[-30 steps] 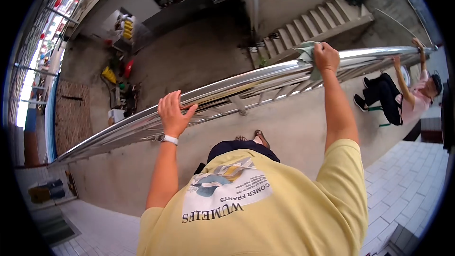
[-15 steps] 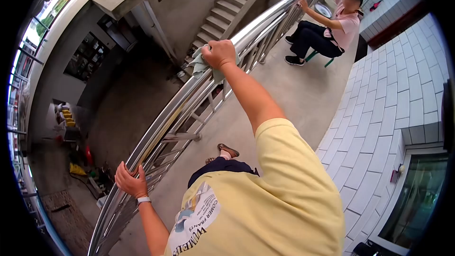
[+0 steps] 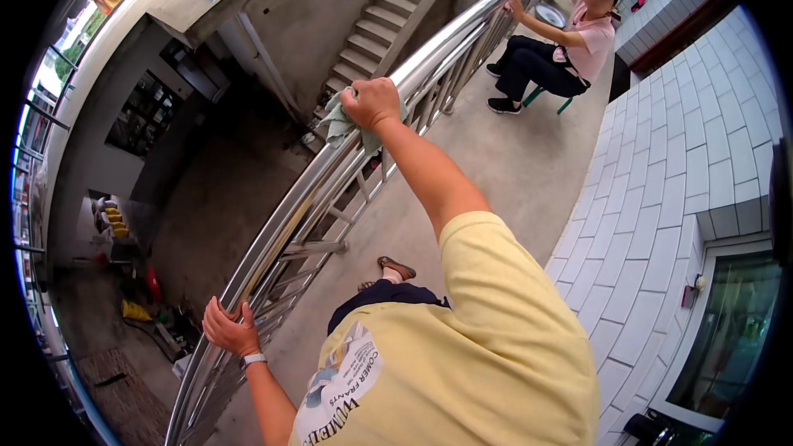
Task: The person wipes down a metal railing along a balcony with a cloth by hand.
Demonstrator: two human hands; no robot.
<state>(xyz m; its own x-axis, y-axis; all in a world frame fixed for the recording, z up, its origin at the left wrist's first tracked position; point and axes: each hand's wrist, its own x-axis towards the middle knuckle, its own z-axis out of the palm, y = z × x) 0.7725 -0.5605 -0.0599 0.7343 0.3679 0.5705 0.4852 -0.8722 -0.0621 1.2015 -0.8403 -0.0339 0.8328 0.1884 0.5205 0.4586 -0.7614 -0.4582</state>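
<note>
A shiny metal railing (image 3: 281, 216) runs diagonally from the lower left to the upper right. My right hand (image 3: 372, 104) is closed around a grey-green cloth (image 3: 339, 122), which lies over the top rail and hangs down on both sides of it. Lower down the railing, my left hand (image 3: 230, 326) rests at the top rail with its thumb apart from the fingers and nothing held in it. A pale band circles my left wrist.
Another person (image 3: 570, 41) sits on a green stool (image 3: 535, 96) at the upper right, both hands on the railing. Beyond the railing are concrete stairs (image 3: 376, 29) and a lower floor. A white tiled wall (image 3: 644, 198) with a window stands at the right.
The view has turned toward the right end of the railing, bringing the seated person and tiled wall further in. My right hand still holds the cloth; my left hand remains at the rail.
</note>
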